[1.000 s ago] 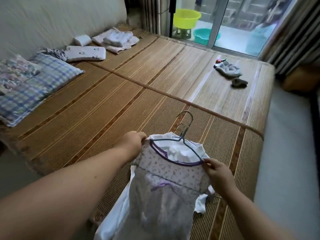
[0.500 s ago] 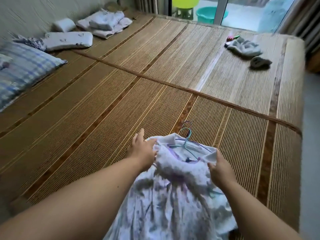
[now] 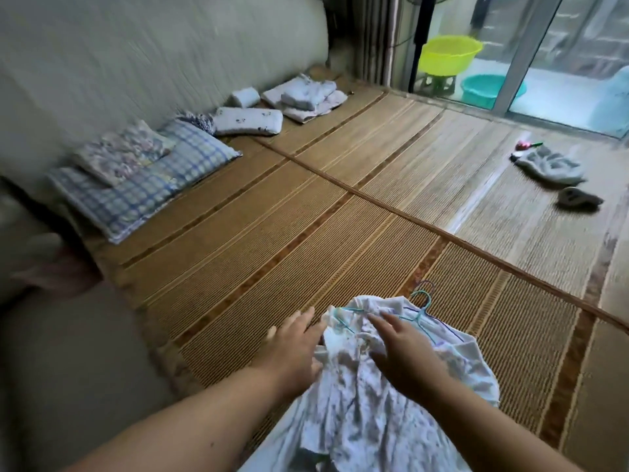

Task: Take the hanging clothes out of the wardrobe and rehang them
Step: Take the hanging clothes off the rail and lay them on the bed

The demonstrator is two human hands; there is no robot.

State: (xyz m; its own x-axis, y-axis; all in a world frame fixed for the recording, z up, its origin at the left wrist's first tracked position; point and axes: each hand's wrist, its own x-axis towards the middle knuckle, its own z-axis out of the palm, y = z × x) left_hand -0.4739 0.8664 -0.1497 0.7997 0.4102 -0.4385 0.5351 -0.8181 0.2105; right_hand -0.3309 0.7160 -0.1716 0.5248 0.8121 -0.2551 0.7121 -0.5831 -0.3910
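On mat (image 3: pixel 306 233): clothes (image 3: pixel 357 413) under right grip (image 3: pixel 405 356).

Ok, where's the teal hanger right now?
Head view, bottom centre: the teal hanger lies on the crumpled white clothes on the woven mat, its hook just right of the right hand, beside a purple hanger.

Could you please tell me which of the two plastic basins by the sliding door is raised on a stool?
The yellow basin, which sits on a small stool; the teal basin to its right sits lower, with no stool under it.
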